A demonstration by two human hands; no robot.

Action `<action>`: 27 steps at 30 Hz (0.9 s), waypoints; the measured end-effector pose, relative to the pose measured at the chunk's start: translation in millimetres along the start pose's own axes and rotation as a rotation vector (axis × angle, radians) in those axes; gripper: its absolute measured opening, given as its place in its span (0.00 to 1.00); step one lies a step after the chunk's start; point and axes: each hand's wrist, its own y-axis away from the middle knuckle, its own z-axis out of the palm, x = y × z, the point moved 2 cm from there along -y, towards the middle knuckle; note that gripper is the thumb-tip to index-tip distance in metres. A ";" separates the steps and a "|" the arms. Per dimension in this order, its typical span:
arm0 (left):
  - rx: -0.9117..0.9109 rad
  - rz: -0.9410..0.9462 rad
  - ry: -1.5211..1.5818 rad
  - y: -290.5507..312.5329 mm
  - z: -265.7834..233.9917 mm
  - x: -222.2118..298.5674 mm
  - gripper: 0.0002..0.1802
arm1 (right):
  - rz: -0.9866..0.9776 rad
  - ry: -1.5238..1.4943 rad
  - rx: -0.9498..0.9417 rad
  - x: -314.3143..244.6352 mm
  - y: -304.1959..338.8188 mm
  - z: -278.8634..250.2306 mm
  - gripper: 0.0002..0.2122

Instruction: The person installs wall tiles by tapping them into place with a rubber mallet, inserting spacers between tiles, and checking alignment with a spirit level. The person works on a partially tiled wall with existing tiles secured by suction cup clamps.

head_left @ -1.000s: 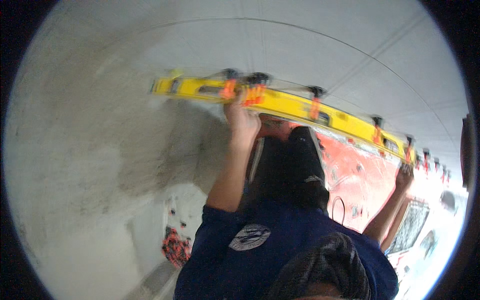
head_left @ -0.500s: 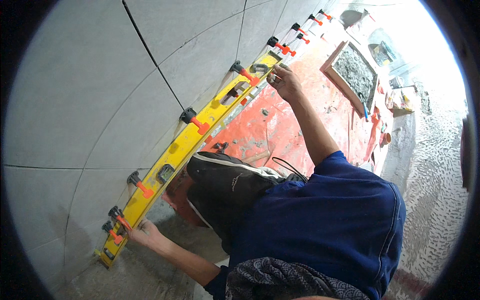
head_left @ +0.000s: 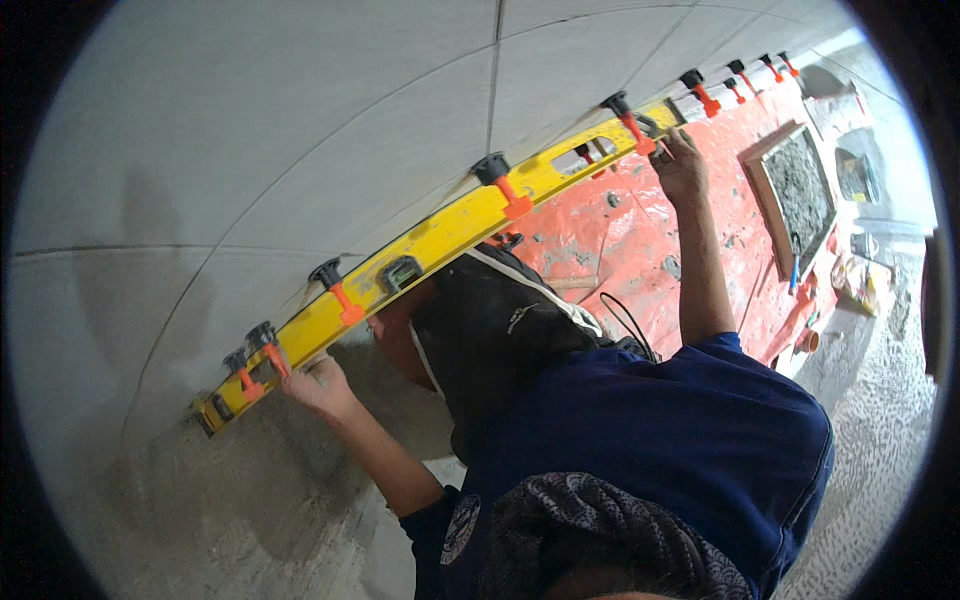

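A long yellow spirit level runs slantwise along the edge of a large grey tiled surface. Near its lower left end, my left hand grips the lower edge with closed fingers, beside two orange-and-black tile levelling clips. My right hand pinches the edge close to the upper right end, just right of another clip. More clips stand along the level, their black caps against the tiles and orange T-shaped ends over the yellow face. Some fingertips are hidden behind the level.
Red plastic sheeting, spotted with mortar, covers the floor on the right. A wooden-framed tray of wet grey mortar stands there, with a blue-handled tool at its edge. Below my left hand is bare grey floor. My knees press close to the level.
The view has turned, so the level lies flatter and everything sits further right in the picture. Both hands stay on the level at about the same places.
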 end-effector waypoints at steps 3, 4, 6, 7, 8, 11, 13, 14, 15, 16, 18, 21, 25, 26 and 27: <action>0.085 0.021 0.084 8.3 7.7 3.1 0.22 | -0.021 0.118 -0.048 -2.3 4.0 3.0 0.12; 0.035 0.044 -0.140 10.6 12.1 5.2 0.22 | 0.000 0.057 -0.061 -1.6 3.9 3.4 0.11; -0.078 -0.007 0.022 13.0 20.6 7.2 0.23 | 0.035 -0.008 -0.034 -1.2 2.0 0.1 0.10; -0.066 -0.089 0.239 14.4 21.9 8.1 0.24 | 0.035 -0.042 -0.040 -0.6 1.3 -2.2 0.08; -0.073 -0.093 0.242 15.0 23.6 8.3 0.24 | 0.035 -0.038 0.016 -1.3 -0.4 -6.0 0.08; 0.029 -0.025 0.182 15.9 20.7 9.2 0.23 | -0.215 0.440 -0.210 0.0 -5.2 -7.6 0.06; -0.046 0.014 0.114 12.3 21.2 9.8 0.21 | -0.250 0.648 -0.170 1.4 -11.0 -13.8 0.11; -0.037 -0.024 0.180 13.9 20.2 6.7 0.21 | -0.338 0.850 -0.199 2.3 -13.4 -15.6 0.12; -0.046 -0.043 0.216 14.2 20.0 4.9 0.21 | -0.378 0.960 -0.187 3.9 -16.9 -18.5 0.14; -0.022 -0.085 0.250 13.2 20.0 3.6 0.20 | -0.141 0.367 -0.150 7.4 -20.7 -26.7 0.13; -0.009 -0.114 0.281 13.9 21.2 3.1 0.18 | -0.677 1.313 -0.189 2.8 -23.1 -32.5 0.11; -0.010 -0.144 0.335 21.4 26.9 8.0 0.15 | -0.373 0.844 -0.363 4.0 -38.9 -50.9 0.13; 0.131 -0.179 0.359 56.1 30.4 18.4 0.12 | 0.045 -0.018 -0.083 -1.8 -46.3 -82.3 0.14; 0.121 -0.180 0.417 65.4 30.9 23.0 0.12 | 0.051 -0.043 -0.023 -1.4 -42.4 -87.4 0.13; 0.095 -0.172 0.456 75.7 30.3 27.9 0.12 | -0.041 0.070 -0.159 -2.8 -29.9 -93.9 0.12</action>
